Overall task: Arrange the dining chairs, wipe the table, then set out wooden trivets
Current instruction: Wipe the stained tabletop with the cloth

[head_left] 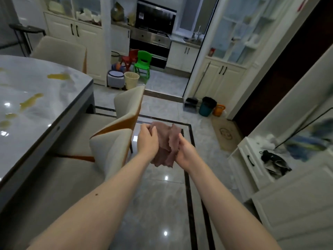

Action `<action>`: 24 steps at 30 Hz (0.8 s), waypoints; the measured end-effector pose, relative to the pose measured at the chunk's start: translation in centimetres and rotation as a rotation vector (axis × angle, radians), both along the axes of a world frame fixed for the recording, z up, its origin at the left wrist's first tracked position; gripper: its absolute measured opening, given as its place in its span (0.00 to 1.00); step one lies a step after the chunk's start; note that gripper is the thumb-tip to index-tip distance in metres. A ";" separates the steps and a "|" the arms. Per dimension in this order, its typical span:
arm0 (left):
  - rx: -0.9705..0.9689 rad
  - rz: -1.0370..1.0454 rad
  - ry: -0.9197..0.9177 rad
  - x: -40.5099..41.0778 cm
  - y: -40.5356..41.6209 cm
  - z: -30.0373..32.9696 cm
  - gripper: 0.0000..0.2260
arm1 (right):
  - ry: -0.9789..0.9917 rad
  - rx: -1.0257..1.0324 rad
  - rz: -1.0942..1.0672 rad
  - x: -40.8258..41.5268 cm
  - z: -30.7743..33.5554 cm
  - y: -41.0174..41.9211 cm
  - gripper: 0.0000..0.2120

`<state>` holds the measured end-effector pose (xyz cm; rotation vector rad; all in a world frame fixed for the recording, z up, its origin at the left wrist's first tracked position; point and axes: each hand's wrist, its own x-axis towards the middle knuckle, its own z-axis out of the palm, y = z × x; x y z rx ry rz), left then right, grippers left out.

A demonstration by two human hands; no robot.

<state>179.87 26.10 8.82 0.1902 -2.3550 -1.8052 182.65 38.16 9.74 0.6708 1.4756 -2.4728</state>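
Brown cloth [166, 141] bunched, hiding hands' fingertips.

The glossy marble-look table [36, 109] carries several yellow spills [58, 76], beside cream chairs [115, 141].

Brown cloth [166, 141] between both hands

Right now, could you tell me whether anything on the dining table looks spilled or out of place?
Yes. The table has yellowish streaks and blots across its glossy top, as if liquid was spilled and not yet wiped. Both hands, left and right, hold the brown cloth off to the side, above the floor.
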 end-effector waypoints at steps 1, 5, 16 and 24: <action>-0.002 -0.019 0.003 -1.1 1.5 0.2 0.06 | 0.004 0.025 -0.010 -0.9 -0.3 1.6 0.23; -0.039 -0.067 0.021 -6.8 6.1 0.0 0.09 | -0.053 0.032 -0.026 -5.5 -2.1 6.8 0.21; 0.041 -0.085 -0.068 -25.9 16.5 -2.2 0.07 | -0.069 -0.002 -0.053 -22.8 -3.5 17.0 0.22; 0.003 -0.070 -0.111 -38.5 23.6 -2.8 0.07 | -0.122 0.123 -0.064 -36.1 -4.6 24.8 0.16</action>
